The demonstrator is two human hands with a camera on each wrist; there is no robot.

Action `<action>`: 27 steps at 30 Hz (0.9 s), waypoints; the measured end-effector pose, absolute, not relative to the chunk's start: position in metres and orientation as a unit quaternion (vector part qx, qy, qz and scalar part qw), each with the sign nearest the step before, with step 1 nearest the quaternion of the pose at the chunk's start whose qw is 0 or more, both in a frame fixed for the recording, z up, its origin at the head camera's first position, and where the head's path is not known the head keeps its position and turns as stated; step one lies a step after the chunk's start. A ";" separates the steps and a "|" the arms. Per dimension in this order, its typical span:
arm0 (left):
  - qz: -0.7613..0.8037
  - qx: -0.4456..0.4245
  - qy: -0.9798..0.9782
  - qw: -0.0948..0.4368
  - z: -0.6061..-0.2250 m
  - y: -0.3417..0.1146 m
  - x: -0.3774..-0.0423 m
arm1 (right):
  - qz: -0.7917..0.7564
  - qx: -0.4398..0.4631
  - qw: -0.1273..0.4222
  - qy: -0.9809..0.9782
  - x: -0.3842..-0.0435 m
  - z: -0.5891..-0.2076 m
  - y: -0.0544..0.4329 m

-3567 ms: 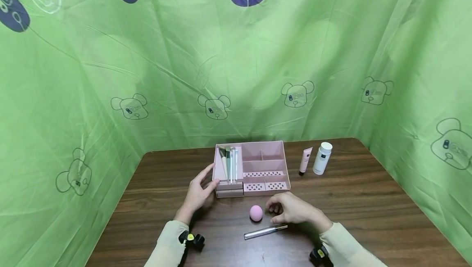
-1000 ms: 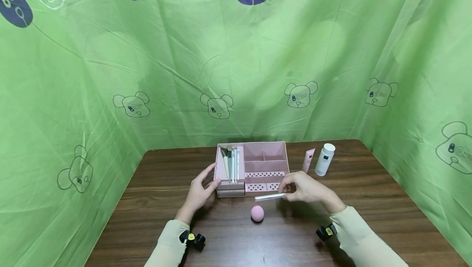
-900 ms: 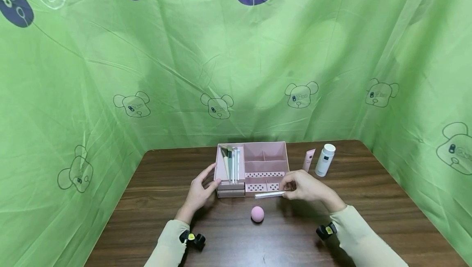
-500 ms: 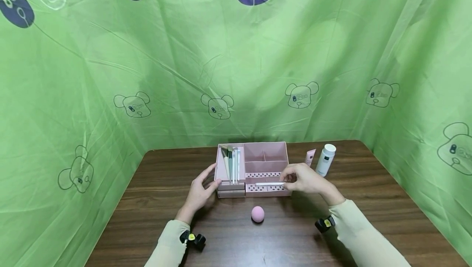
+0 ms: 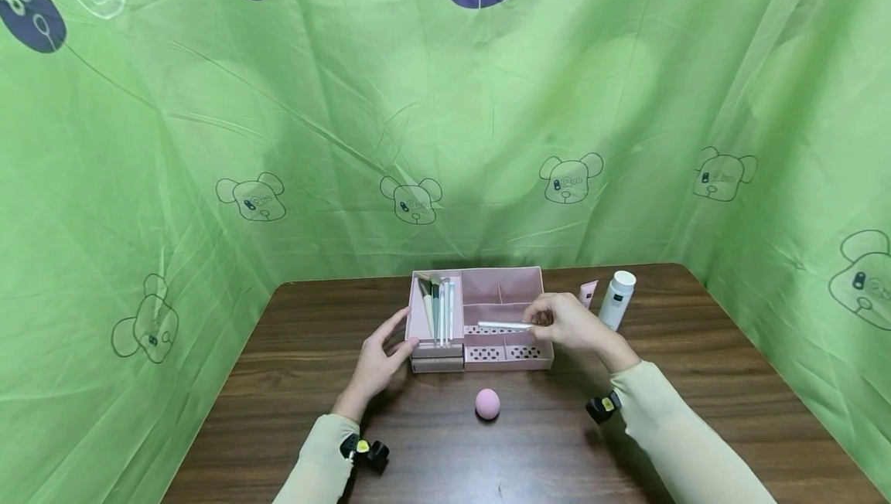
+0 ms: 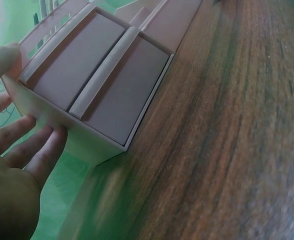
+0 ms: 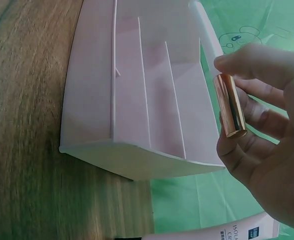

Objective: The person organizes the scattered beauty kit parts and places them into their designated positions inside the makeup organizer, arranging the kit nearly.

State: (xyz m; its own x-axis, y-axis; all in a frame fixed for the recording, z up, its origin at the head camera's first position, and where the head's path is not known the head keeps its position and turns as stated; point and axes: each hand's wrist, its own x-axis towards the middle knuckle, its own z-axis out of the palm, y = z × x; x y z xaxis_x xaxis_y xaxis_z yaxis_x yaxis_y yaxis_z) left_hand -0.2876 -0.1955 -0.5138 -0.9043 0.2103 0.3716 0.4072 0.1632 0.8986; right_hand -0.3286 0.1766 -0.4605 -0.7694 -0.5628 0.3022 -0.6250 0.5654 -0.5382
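Note:
My right hand (image 5: 569,325) pinches a slim silvery-white cosmetic tube (image 5: 500,325) between thumb and fingers. It lies level above the front compartments of a pink makeup organizer (image 5: 503,313). In the right wrist view, the tube's shiny rose-gold end (image 7: 230,106) sticks out from the grip. My left hand (image 5: 373,371) rests against the organizer's left side. In the left wrist view, its fairly straight fingers (image 6: 47,150) touch the side wall and its thumb lies at the upper front edge. Several makeup brushes (image 5: 444,309) lie in the organizer's left top tray.
A pink sponge ball (image 5: 487,403) sits on the wooden table (image 5: 445,458) before the organizer. To the right stand a white bottle (image 5: 616,301) and a pink cream tube (image 5: 588,293), partly hidden by my right hand. A green curtain (image 5: 445,102) hangs behind.
My right hand has picked the slim tube up off the table, then raised it and carried it back over the organizer's front compartments. My left hand has stayed at the organizer's side.

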 end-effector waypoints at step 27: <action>-0.617 -0.207 -0.755 0.082 -0.516 -0.196 -0.289 | 0.306 0.280 0.063 -0.908 -0.352 -0.478 0.166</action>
State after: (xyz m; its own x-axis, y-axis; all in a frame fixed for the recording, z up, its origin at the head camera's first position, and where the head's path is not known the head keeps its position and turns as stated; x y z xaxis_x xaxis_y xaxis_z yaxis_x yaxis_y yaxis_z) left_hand -0.2885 -0.1957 -0.5160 -0.9011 0.2106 0.3791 0.4135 0.1537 0.8974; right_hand -0.3523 0.1655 -0.4780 -0.8356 -0.4696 0.2851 -0.5464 0.6566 -0.5199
